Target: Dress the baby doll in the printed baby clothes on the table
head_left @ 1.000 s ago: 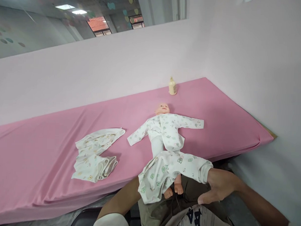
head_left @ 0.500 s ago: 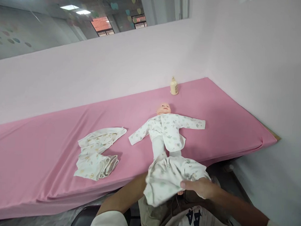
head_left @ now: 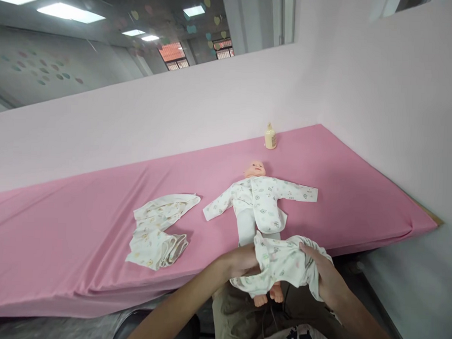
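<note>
Head view: The printed baby trousers [head_left: 284,265] are held bunched across the lower legs of the baby doll [head_left: 256,169], whose bare feet [head_left: 268,297] project below the cloth. The right hand [head_left: 325,271] is closed on the gathered fabric, thumb uppermost. The left hand [head_left: 244,260] is partly covered by the opposite end; its finger opening and grip cannot be determined. The doll is laid face up on the pink sheet [head_left: 97,234], dressed in a printed long-sleeved top [head_left: 271,210]. A folded printed cloth [head_left: 153,238] is placed beside it. The pump bottle [head_left: 270,140] is labelled, but the print is illegible. Dark shirt lettering [head_left: 299,338] is cut off.
</note>
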Action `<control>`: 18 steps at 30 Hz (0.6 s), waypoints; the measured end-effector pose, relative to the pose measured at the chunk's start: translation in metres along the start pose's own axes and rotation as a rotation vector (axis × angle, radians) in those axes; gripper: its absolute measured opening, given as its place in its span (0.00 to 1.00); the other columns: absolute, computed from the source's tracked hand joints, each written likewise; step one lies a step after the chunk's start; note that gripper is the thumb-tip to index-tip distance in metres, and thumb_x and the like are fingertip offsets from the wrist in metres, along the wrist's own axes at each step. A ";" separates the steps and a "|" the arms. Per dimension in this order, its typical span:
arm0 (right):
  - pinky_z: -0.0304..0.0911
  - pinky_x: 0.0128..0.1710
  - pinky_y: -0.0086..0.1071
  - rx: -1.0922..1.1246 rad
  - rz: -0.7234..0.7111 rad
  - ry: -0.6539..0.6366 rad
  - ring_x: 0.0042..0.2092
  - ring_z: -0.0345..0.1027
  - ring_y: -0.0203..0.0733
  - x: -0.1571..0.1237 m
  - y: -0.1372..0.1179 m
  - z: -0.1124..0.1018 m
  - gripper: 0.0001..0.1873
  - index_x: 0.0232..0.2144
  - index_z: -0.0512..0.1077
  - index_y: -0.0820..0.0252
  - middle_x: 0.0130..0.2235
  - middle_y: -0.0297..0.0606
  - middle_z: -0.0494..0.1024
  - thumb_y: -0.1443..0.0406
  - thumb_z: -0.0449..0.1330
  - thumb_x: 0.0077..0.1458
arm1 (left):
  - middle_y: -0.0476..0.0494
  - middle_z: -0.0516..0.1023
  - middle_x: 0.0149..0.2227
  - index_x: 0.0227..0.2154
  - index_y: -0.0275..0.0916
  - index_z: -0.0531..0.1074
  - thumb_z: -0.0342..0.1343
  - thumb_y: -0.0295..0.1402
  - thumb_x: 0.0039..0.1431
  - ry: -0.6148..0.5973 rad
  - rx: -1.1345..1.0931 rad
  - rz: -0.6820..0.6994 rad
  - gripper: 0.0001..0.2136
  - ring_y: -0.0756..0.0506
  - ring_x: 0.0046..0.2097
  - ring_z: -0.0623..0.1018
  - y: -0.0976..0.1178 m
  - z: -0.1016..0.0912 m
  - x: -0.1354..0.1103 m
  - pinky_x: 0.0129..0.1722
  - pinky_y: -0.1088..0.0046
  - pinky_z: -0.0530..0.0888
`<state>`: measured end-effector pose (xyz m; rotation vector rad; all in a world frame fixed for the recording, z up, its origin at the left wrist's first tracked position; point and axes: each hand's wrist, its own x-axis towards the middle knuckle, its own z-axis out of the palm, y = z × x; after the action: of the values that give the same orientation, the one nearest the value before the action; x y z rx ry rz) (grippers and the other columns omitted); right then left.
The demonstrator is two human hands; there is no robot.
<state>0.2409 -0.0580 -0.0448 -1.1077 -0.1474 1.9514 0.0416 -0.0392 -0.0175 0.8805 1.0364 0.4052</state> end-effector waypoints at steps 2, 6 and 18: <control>0.71 0.37 0.36 0.027 -0.027 0.002 0.37 0.77 0.49 0.001 0.002 -0.001 0.16 0.33 0.78 0.61 0.32 0.40 0.82 0.61 0.72 0.40 | 0.41 0.77 0.32 0.36 0.33 0.74 0.62 0.46 0.52 0.037 -0.097 0.015 0.18 0.48 0.34 0.75 0.008 -0.007 -0.018 0.37 0.72 0.70; 0.69 0.31 0.33 -0.002 0.000 -0.067 0.34 0.77 0.47 -0.003 0.008 0.003 0.16 0.36 0.78 0.63 0.33 0.41 0.82 0.61 0.70 0.44 | 0.46 0.73 0.31 0.36 0.34 0.69 0.57 0.52 0.56 0.172 -0.051 0.105 0.22 0.52 0.31 0.71 0.016 -0.009 -0.048 0.33 0.76 0.66; 0.64 0.24 0.30 -0.059 0.204 -0.267 0.24 0.73 0.42 -0.016 0.049 0.020 0.16 0.32 0.76 0.67 0.26 0.44 0.79 0.60 0.69 0.44 | 0.41 0.72 0.48 0.57 0.41 0.60 0.51 0.44 0.62 0.468 0.896 0.242 0.23 0.42 0.46 0.71 0.010 0.025 -0.064 0.43 0.67 0.66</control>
<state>0.1993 -0.0942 -0.0453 -0.9245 -0.2455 2.2870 0.0338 -0.0869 0.0329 1.7790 1.5885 0.3508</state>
